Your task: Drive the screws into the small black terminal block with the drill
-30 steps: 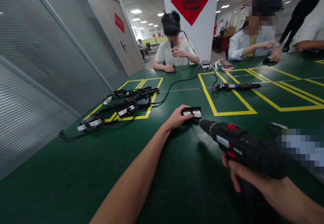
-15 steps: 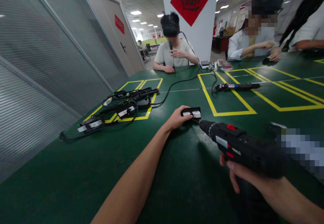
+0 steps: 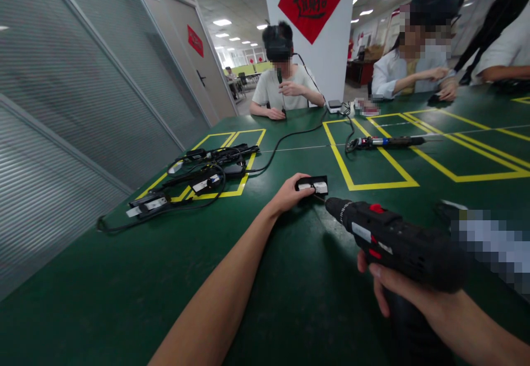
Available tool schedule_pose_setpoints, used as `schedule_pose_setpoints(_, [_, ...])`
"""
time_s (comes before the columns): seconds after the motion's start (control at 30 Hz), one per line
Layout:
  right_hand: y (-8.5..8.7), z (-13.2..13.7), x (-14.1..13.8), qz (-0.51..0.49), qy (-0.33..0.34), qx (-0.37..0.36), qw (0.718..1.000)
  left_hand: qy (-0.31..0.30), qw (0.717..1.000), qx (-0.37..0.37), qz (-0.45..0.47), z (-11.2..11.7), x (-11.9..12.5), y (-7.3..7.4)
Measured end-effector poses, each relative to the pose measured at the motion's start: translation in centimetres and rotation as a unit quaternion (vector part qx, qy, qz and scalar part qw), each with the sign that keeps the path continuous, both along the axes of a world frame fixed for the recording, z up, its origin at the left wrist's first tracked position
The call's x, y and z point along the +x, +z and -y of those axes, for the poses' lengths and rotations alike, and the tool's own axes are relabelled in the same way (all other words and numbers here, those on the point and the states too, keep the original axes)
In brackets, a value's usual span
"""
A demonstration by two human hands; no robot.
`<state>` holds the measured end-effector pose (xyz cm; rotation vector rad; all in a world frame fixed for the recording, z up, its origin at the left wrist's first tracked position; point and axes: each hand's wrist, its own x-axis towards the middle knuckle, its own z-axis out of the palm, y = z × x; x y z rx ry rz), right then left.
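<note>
My left hand [image 3: 292, 195] grips a small black box-shaped part [image 3: 322, 181] with white labels, holding it at the tabletop with the thumb across its front. A black cordless drill [image 3: 389, 239] with red accents is in my right hand [image 3: 408, 286], its fingers wrapped round the handle. The drill's thin bit points left and its tip meets the lower edge of the black part; whether it sits in a screw or hole is too small to tell.
Black adapters with cables [image 3: 207, 175] lie on the green table [image 3: 165, 283] to the left, among yellow tape outlines. Further back right lies a slim corded tool [image 3: 385, 142]. A blurred-out object [image 3: 492, 239] rests at the right. Two people [image 3: 285, 84] sit opposite.
Almost nothing differs. Both hands, the drill and the black part keep their places, with only a very slight shift of the whole view.
</note>
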<state>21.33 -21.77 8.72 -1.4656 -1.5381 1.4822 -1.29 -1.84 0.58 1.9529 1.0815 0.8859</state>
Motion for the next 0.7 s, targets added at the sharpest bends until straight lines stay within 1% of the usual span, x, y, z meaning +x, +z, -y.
schedule_pose_setpoints(0.2, [-0.33, -0.01, 0.07, -0.013, -0.002, 0.001, 1.000, -0.002, 1.000, -0.008, 0.000, 0.17, 0.03, 0.26])
schedule_pose_setpoints(0.3, [-0.42, -0.01, 0.09, -0.009, -0.008, -0.010, 1.000, -0.001, 1.000, -0.005, -0.001, 0.19, 0.01, 0.30])
schedule_pose_setpoints(0.4, [-0.46, -0.03, 0.14, -0.005, -0.006, -0.014, 1.000, -0.002, 1.000, -0.003, -0.001, 0.11, 0.00, 0.18])
schedule_pose_setpoints(0.57, [-0.75, -0.04, 0.31, -0.012, -0.002, 0.000, 1.000, 0.005, 1.000, 0.001, -0.004, -0.06, 0.03, -0.19])
schedule_pose_setpoints(0.7, [-0.79, -0.09, 0.35, -0.010, 0.000, -0.003, 1.000, 0.009, 1.000, -0.001, -0.005, -0.05, 0.06, -0.17])
